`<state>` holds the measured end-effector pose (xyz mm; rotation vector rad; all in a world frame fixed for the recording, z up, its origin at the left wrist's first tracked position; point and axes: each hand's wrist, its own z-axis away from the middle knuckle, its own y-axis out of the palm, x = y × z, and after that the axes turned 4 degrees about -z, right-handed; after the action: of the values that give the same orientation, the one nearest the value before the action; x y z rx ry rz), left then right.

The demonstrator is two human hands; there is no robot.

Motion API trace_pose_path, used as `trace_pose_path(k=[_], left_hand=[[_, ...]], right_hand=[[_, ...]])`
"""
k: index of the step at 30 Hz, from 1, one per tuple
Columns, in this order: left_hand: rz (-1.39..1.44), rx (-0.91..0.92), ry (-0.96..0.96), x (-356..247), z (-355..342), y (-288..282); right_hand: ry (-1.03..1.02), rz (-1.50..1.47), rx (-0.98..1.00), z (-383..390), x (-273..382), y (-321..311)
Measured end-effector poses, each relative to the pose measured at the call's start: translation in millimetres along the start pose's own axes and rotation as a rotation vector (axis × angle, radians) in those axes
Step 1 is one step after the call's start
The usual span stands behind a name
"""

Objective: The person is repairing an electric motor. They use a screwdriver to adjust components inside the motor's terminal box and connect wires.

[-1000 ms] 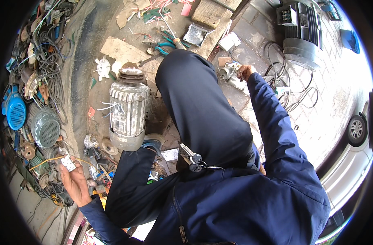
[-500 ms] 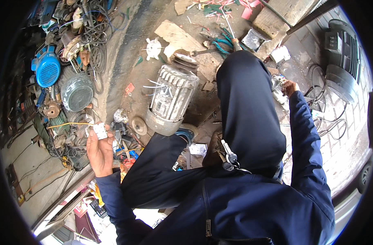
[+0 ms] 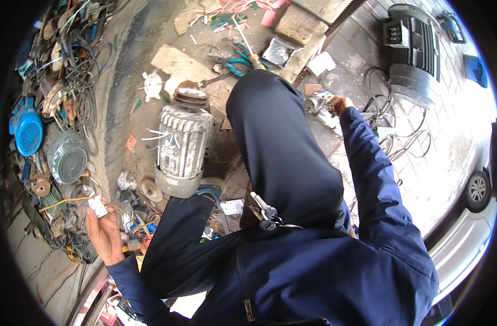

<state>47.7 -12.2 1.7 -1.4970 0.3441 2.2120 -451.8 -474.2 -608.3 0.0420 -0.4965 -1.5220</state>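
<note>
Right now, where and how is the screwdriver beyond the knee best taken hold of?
Best by the screwdriver's stout handle, from above and slightly right, I think: its slim shaft points away from the person, while teal-handled tools lie close on the left.

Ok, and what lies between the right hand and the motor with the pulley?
In the head view, the person's black-trousered leg lies between the right hand and that motor.

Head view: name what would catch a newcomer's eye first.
Probably the worn, grey electric motor with a pulley at one end, left of the dark-trousered knee. Next come the bright blue motor at far left and the dark finned motor at upper right.
</note>
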Motion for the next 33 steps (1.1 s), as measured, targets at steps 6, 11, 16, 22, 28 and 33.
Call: trace_pose_path(k=[6,11,16,22,28,33], left_hand=[[-0.025,-0.036,-0.004,0.6,0.4,-2.3],[-0.024,0.032,-0.019,-1.1,-1.0,-3.1],[-0.015,0.019,-0.026,-1.1,-0.6,-4.7],[-0.009,-0.026,-0.024,-0.3,0.7,-1.0],[-0.017,0.005,-0.03,-1.3,-0.6,-2.4],[-0.01,-0.003,-0.029,-0.7,-1.3,-5.4]], right_hand=[[-0.036,0.13,0.009,23.3,6.6,18.7],[-0.088,0.145,-0.008,28.7,4.9,28.5],[-0.25,0.12,-0.168,49.2,-0.6,53.3],[-0.403,0.566,-0.389,42.6,-19.7,59.4],[-0.567,0.775,-0.462,33.4,-44.7,57.5],[-0.608,0.804,-0.549,54.5,-49.8,77.9]])
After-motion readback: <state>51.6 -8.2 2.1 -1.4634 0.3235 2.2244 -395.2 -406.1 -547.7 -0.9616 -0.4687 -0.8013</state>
